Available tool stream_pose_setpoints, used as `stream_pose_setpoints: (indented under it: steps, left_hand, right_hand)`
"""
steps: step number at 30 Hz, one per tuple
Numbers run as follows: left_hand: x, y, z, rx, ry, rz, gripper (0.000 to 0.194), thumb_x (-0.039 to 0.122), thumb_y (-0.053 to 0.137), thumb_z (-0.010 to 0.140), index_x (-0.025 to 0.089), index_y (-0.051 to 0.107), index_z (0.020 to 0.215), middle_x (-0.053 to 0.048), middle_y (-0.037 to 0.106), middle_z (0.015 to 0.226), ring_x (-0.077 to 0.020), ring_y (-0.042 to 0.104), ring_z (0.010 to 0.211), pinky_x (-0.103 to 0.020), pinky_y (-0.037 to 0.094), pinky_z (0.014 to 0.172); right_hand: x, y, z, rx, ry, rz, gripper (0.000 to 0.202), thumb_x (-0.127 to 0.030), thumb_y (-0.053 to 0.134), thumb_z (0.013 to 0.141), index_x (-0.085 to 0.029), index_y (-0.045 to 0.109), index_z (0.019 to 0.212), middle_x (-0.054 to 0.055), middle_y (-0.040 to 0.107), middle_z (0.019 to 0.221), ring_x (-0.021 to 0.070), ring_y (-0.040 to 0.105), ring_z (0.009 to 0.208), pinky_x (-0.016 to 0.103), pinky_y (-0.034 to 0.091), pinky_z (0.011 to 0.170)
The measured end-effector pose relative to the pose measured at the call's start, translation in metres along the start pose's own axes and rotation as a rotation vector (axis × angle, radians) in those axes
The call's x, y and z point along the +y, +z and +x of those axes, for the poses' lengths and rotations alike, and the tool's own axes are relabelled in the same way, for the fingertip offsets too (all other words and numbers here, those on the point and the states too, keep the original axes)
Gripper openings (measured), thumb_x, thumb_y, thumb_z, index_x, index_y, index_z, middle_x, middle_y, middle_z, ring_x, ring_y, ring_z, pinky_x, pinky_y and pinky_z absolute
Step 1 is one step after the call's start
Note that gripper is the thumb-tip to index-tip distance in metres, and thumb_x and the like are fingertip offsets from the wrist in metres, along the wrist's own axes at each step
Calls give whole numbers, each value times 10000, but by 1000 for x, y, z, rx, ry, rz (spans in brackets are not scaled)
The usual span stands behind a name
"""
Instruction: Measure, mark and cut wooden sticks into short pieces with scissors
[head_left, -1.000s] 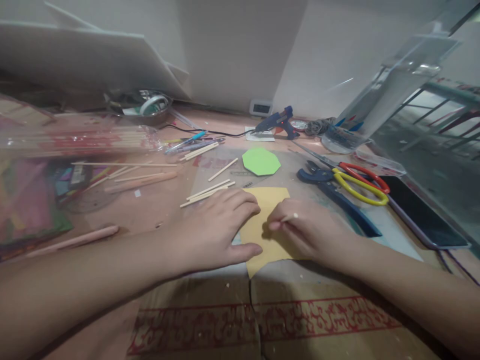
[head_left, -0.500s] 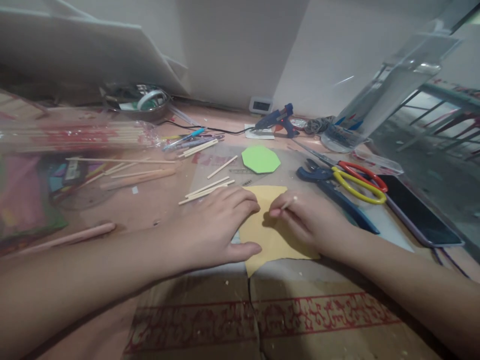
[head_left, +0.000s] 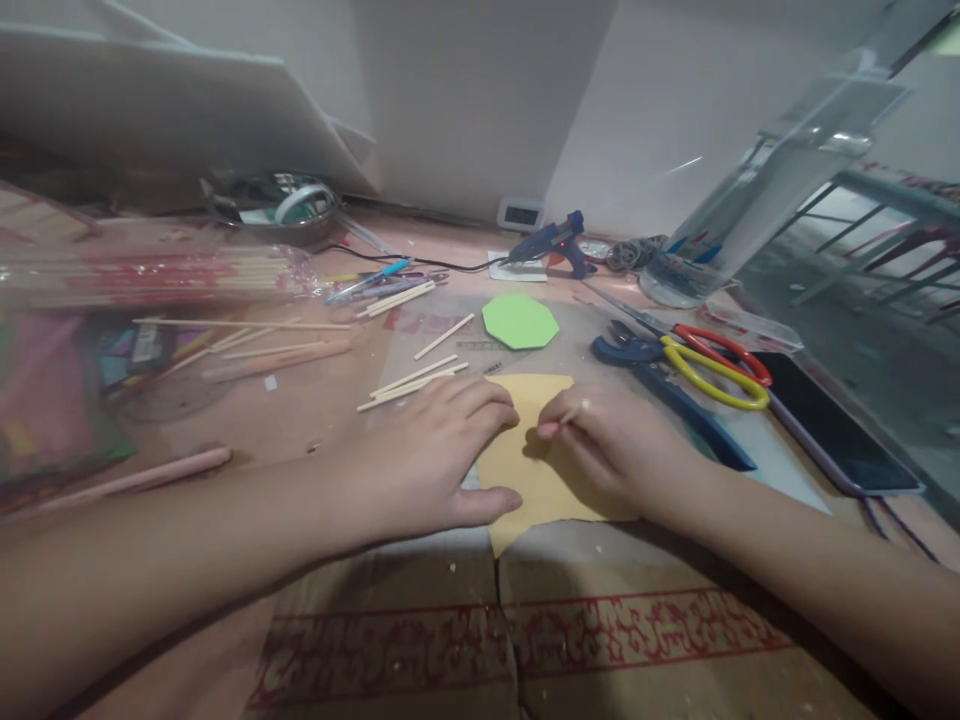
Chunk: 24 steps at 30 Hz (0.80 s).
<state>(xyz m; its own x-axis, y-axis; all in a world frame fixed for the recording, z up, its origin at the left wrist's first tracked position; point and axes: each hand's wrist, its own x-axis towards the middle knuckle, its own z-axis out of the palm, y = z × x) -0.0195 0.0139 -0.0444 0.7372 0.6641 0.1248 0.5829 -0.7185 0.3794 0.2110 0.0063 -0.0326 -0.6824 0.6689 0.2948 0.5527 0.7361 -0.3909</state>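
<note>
A piece of yellow sandpaper-like sheet with a ragged lower edge lies flat before me. My left hand rests on its left side, palm down, thumb and fingers apart. On the right side of the sheet my right hand pinches a short wooden stick, its lower end hidden by the fingers. A light green octagon lies just beyond the sheet. Several thin wooden sticks lie beyond my left fingers.
Blue cutters, red-and-yellow-handled scissors and a phone lie to the right. Farther back are a glue gun and a clear bottle. Bagged sticks lie at left. Printed cardboard is under the work.
The stick's tip in my right hand has shifted slightly left and down. My left hand stays in place on the yellow sheet.
</note>
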Motion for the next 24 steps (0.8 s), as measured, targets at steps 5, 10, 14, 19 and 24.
stream_pose_setpoints:
  steps: [5, 10, 14, 19, 24]
  left_hand:
    - [1, -1, 1, -1, 11, 12, 548, 524, 653, 857, 157, 587, 1259, -124, 596, 1341, -315, 491, 1303, -471, 373, 1119]
    - [0, -1, 0, -9, -3, 32, 576, 521, 669, 844, 140, 583, 1268, -135, 594, 1341, -322, 504, 1283, -473, 392, 1103]
    - [-2, 2, -1, 22, 11, 22, 565, 523, 673, 842, 163, 581, 1267, -122, 594, 1331, -321, 508, 1276, -474, 396, 1102]
    - [-4, 4, -3, 43, 17, 21, 565, 510, 678, 838, 168, 576, 1277, -114, 598, 1309, -330, 518, 1263, -498, 414, 1096]
    - [0, 0, -3, 9, -7, 25, 545, 487, 649, 864, 154, 582, 1289, -113, 592, 1323, -348, 515, 1268, -513, 420, 1104]
  right_hand:
    - [7, 0, 2, -44, 25, 25, 195, -198, 466, 954, -195, 642, 872, 66, 738, 820, 191, 673, 750, 300, 477, 687]
    - [14, -2, 7, 98, 412, 300, 228, -372, 541, 949, -202, 613, 814, 46, 693, 707, 180, 631, 644, 296, 459, 609]
    - [10, -4, 12, 139, 601, 1102, 339, -540, 618, 897, -224, 540, 801, -40, 580, 558, 126, 518, 465, 242, 397, 465]
    - [9, -5, 10, 167, 606, 1524, 261, -411, 733, 842, -210, 579, 783, -53, 591, 543, 94, 476, 433, 196, 357, 431]
    - [4, -8, 9, 178, 604, 1646, 227, -346, 610, 968, -197, 634, 799, -29, 676, 613, 63, 537, 479, 149, 386, 475]
